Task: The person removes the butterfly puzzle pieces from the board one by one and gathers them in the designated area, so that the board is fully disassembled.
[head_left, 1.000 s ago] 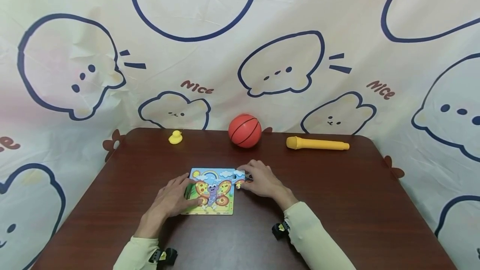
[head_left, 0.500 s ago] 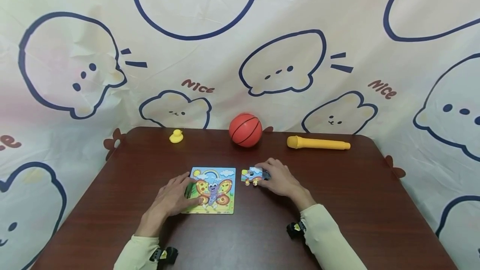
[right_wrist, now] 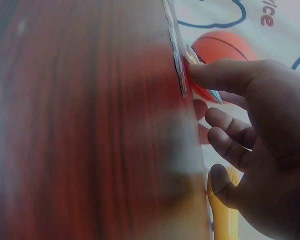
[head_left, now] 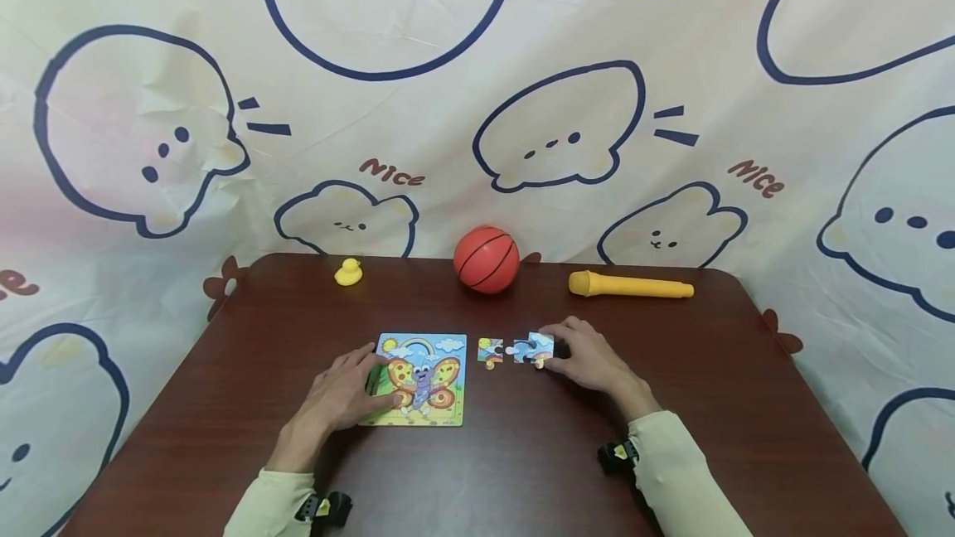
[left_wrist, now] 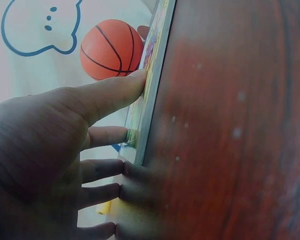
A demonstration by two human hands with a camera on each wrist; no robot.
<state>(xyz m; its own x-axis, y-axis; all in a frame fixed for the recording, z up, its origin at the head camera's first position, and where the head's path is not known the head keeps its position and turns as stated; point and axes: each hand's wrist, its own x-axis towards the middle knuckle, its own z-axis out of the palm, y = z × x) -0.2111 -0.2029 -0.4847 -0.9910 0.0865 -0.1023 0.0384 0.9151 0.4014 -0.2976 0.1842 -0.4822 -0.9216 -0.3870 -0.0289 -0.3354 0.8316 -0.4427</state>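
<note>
On a brown table, the butterfly puzzle is lying flat a bit left of center, with the left hand on its left side: thumb resting on the picture, fingers pretty straight and spread wide, not really gripping. To the puzzle's right, the right hand has a small gap between thumb and index because it's pinching a jigsaw piece; the right wrist view shows that one lifted off the wood. From the head view it sits right up against or over a blue piece, can't tell which. Closer to the puzzle, just beside its edge, there's a sun piece. Along the back: yellow duck, red ball, yellow mic.
</note>
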